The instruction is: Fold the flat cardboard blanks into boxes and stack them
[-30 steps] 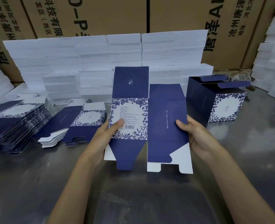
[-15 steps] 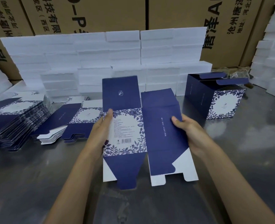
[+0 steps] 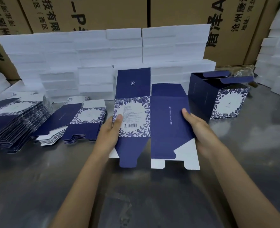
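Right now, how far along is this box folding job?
Early on, it seems. One folded box stands on the table, its top flaps open. A flat blank is in hand: left hand on its floral panel, right hand on the navy panel, not yet squared up. Piles of flat blanks remain, and no stack of boxes shows.

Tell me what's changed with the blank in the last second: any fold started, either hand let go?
No fold yet and no release. The left hand and right hand keep gripping the flat blank by its side edges; it dipped toward the table half a second ago and is back up, about where it started. The flat stacks on the left and the folded box on the right haven't moved.
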